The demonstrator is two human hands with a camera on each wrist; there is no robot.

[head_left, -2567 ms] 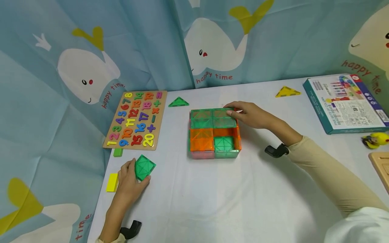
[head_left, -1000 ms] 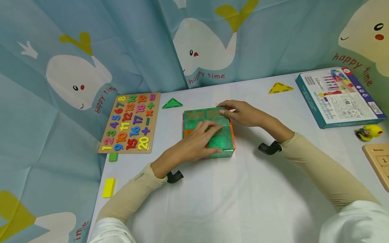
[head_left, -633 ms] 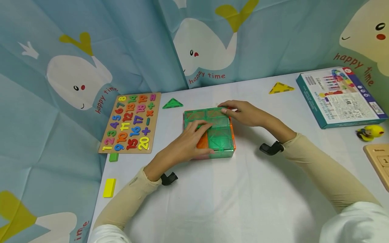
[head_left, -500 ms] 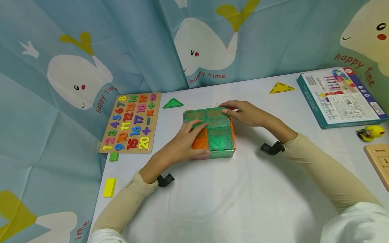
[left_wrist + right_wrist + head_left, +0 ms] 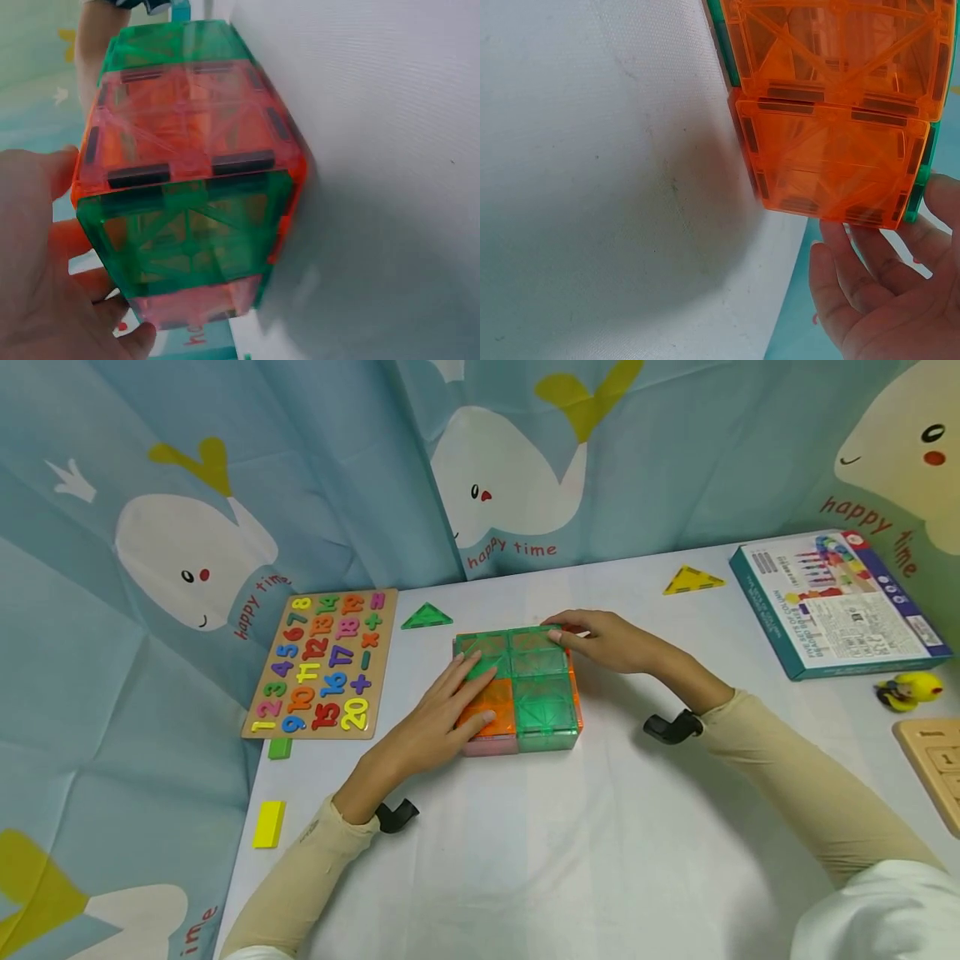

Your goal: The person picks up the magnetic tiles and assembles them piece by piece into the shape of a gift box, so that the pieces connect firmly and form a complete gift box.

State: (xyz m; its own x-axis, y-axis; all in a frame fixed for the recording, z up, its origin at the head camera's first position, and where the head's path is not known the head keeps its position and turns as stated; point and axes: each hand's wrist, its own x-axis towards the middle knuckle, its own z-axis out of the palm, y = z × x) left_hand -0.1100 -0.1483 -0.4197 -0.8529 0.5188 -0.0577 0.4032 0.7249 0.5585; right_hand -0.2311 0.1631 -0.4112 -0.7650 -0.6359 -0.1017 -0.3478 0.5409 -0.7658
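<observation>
A low box of translucent magnetic tiles (image 5: 543, 706) sits on the white table, its top made of green squares and one orange square at the near left. My left hand (image 5: 427, 727) rests on the box's left side, fingers fairly straight across the top. In the left wrist view that hand (image 5: 45, 255) lies along pink and green side tiles (image 5: 187, 232). At the far right corner my right hand (image 5: 611, 642) holds the box, thumb on top and fingers behind. The right wrist view shows orange side tiles (image 5: 832, 161) beside the right hand (image 5: 900, 300).
A number board (image 5: 322, 664) lies at the left, with a green block (image 5: 280, 748) and a yellow block (image 5: 268, 824) nearer. Behind the box are a green triangle tile (image 5: 427, 616) and a yellow one (image 5: 693, 580). A boxed toy (image 5: 840, 602), duck figure (image 5: 909, 691) and wooden board (image 5: 933, 768) stand right.
My left hand brought a green square tile from the left to the box's near right opening, which is now covered. It then slid left across the top. The right hand stays at its corner.
</observation>
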